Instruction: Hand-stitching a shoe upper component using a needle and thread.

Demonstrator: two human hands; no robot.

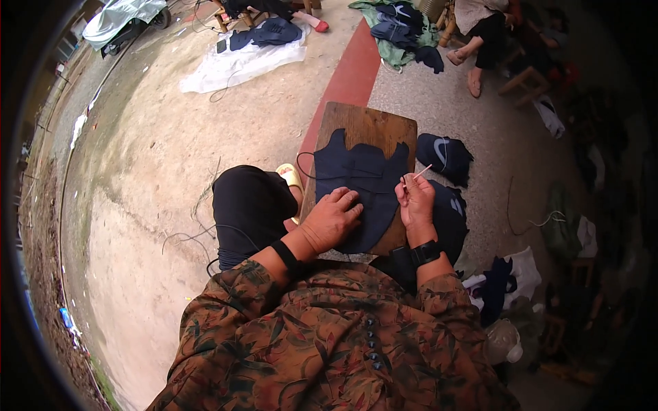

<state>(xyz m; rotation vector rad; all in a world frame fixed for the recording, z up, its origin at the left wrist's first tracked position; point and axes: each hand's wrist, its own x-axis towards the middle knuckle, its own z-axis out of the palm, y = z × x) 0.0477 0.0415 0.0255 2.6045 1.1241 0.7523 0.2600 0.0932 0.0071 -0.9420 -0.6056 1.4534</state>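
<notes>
A dark navy cut piece of cloth (360, 178) lies spread on a small wooden bench top (377, 122) in front of me. My left hand (334, 220) rests on the cloth's left part, palm down, its fingers loosely bent and apart with nothing gripped. Over the bench's right edge, my right hand (417, 202) pinches a thin pale stick (423, 171), which points up and to the right. The stick's lower end is hidden by the fingers. Beside the bench on the right lie dark pieces with pale curved marks, one navy piece (452, 164) showing most clearly.
My left knee in black cloth (247, 205) is beside the bench. A dark cord (301, 164) loops at its left edge. Dark garments (267, 34) lie on a white plastic sheet (212, 72) far off. Another person's legs (473, 58) are at the far right.
</notes>
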